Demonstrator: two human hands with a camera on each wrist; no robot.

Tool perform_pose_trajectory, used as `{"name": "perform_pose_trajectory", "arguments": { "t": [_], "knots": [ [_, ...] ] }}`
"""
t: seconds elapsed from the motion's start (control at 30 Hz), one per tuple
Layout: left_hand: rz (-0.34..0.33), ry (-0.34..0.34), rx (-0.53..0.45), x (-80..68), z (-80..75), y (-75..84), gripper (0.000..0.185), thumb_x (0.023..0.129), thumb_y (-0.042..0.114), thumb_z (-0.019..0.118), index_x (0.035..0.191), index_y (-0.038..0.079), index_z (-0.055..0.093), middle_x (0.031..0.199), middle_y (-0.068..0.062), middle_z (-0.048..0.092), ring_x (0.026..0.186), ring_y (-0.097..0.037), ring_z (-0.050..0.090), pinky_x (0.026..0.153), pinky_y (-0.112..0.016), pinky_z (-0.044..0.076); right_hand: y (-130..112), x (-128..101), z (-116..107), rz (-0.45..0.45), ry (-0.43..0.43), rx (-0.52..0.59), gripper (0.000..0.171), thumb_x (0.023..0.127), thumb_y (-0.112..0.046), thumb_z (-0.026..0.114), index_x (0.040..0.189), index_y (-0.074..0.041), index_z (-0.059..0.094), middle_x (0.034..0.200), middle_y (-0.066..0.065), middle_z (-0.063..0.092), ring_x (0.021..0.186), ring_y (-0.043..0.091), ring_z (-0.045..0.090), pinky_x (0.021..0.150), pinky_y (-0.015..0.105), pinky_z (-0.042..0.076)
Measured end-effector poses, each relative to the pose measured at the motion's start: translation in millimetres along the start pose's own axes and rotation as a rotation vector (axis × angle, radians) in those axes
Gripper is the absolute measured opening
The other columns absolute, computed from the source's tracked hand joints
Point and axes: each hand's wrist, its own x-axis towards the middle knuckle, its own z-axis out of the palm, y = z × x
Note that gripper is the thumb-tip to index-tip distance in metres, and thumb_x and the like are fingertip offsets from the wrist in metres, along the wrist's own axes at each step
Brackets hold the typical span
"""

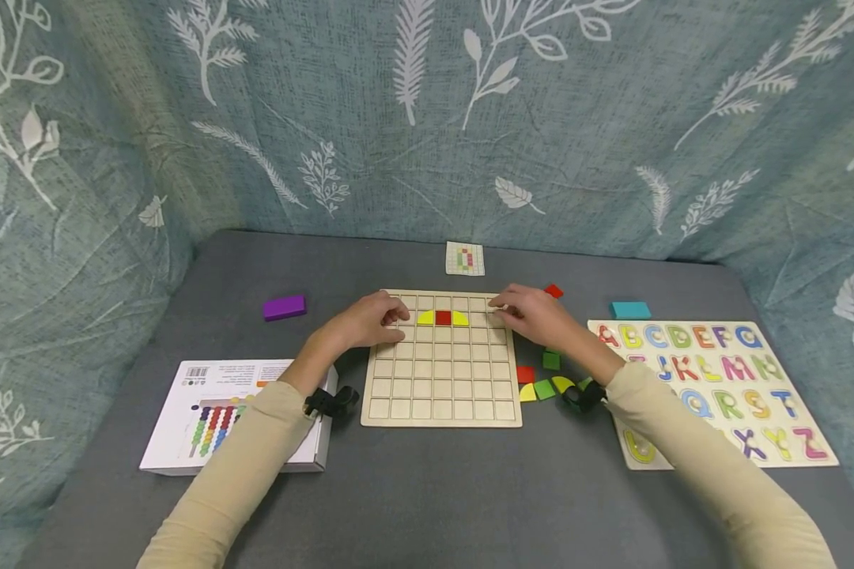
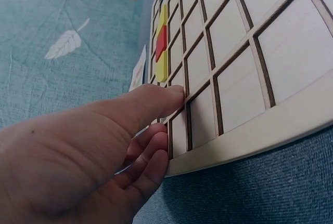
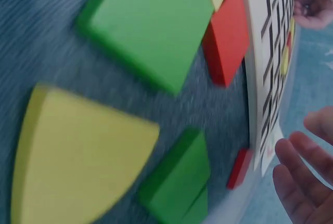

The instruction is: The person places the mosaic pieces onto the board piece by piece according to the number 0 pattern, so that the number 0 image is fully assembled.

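Note:
A wooden grid board (image 1: pixel 442 390) lies on the table with a red square (image 1: pixel 443 318) in an upper row. On either side of that square sit a yellow quarter-circle (image 1: pixel 425 318) and a matching yellow piece (image 1: pixel 460 318). My left hand (image 1: pixel 374 319) rests at the board's upper left, its thumb on the grid and the other fingers loosely bent by the edge in the left wrist view. Over the upper right corner hovers my right hand (image 1: pixel 534 311). Its fingers (image 3: pixel 299 182) are relaxed and spread in the right wrist view, with nothing between them.
Loose red, green (image 3: pixel 151 26) and yellow (image 3: pixel 78 156) pieces lie right of the board. A small pattern card (image 1: pixel 465 258) is behind it. An alphabet board (image 1: pixel 715 395) lies right, a white box (image 1: pixel 235 371) left. Purple (image 1: pixel 284 307) and teal (image 1: pixel 630 310) blocks flank them.

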Motion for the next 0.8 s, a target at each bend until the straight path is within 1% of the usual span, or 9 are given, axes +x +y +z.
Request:
{"name": "perform_pose_trajectory", "arguments": {
  "t": [0.1,0.23,0.37,0.57,0.7,0.8],
  "knots": [
    [0.005,0.000,0.007,0.7,0.5,-0.1,0.027,0.090,0.012,0.067,0.114,0.000,0.063,0.099,-0.012,0.055,0.088,-0.020,0.048,0.082,-0.034,0.043,4,-5,-6,0.030,0.006,0.009,0.020,0.093,-0.009,0.063,0.111,-0.002,0.071,0.105,0.012,0.067,0.082,0.021,0.067,0.067,0.033,0.052],
    [-0.005,-0.002,0.012,1.3,0.5,0.4,0.027,0.090,0.012,0.067,0.114,0.001,0.063,0.099,-0.012,0.054,0.087,-0.020,0.047,0.082,-0.034,0.043,11,-11,-12,0.065,0.009,0.013,0.022,0.093,-0.010,0.063,0.112,-0.003,0.070,0.107,0.012,0.067,0.085,0.022,0.066,0.069,0.036,0.052],
    [-0.010,-0.011,0.015,2.3,0.0,0.5,0.028,0.091,0.013,0.066,0.115,0.001,0.061,0.100,-0.012,0.054,0.088,-0.020,0.047,0.082,-0.034,0.042,18,-17,-15,0.082,0.002,-0.002,0.022,0.094,-0.012,0.063,0.113,-0.003,0.069,0.108,0.013,0.066,0.088,0.024,0.066,0.072,0.039,0.053],
    [-0.006,-0.022,0.014,3.4,-0.9,-0.3,0.030,0.091,0.013,0.065,0.118,0.000,0.060,0.101,-0.012,0.054,0.089,-0.020,0.046,0.083,-0.035,0.042,29,-24,-18,0.107,-0.006,-0.040,0.022,0.093,-0.012,0.063,0.113,-0.004,0.070,0.108,0.013,0.066,0.089,0.024,0.066,0.074,0.040,0.053],
    [-0.025,-0.023,0.006,3.2,-0.8,0.3,0.029,0.091,0.015,0.066,0.114,-0.001,0.059,0.098,-0.011,0.053,0.088,-0.020,0.046,0.083,-0.035,0.042,32,-27,-18,0.121,-0.014,-0.055,0.022,0.093,-0.013,0.063,0.112,-0.004,0.070,0.105,0.013,0.066,0.088,0.024,0.064,0.073,0.040,0.052],
    [-0.034,-0.021,-0.007,3.0,-1.2,1.5,0.029,0.090,0.015,0.068,0.111,-0.002,0.059,0.096,-0.011,0.054,0.087,-0.020,0.046,0.083,-0.036,0.042,34,-29,-16,0.115,-0.015,-0.066,0.021,0.093,-0.013,0.064,0.111,-0.005,0.071,0.105,0.012,0.067,0.087,0.024,0.063,0.073,0.040,0.052]
  ]
}}
